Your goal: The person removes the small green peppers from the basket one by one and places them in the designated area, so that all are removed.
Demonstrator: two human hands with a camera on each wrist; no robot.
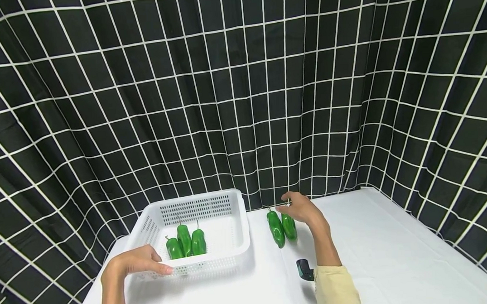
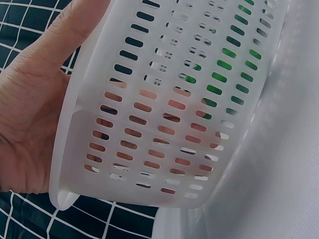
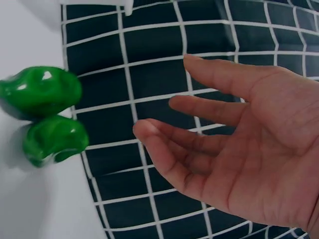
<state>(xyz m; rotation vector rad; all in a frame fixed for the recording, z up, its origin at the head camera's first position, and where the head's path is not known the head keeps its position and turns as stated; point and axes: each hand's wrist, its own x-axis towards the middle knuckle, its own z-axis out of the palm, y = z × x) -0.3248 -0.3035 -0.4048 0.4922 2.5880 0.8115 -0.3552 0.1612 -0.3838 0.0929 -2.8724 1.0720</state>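
Note:
A white plastic basket (image 1: 241, 224) with slotted walls holds three long green peppers, among them a pepper (image 1: 198, 241) on the right. My left hand (image 1: 135, 260) grips the basket's near left rim. The left wrist view shows its fingers through the slots of the basket wall (image 2: 164, 117), inside the basket. On the table to the right lie two more green peppers side by side, a left pepper (image 1: 276, 229) and a right pepper (image 1: 289, 226). My right hand (image 1: 303, 208) hovers over their stem ends, fingers loosely bent and apart, holding nothing; in the right wrist view a gap separates it from both peppers.
A white cloth covers the table (image 1: 378, 255). Black curtains (image 1: 241, 102) with a white grid hang close behind the table's back edge and along both sides. A small dark device (image 1: 304, 270) sits at the right wrist, by the beige sleeve (image 1: 337, 288).

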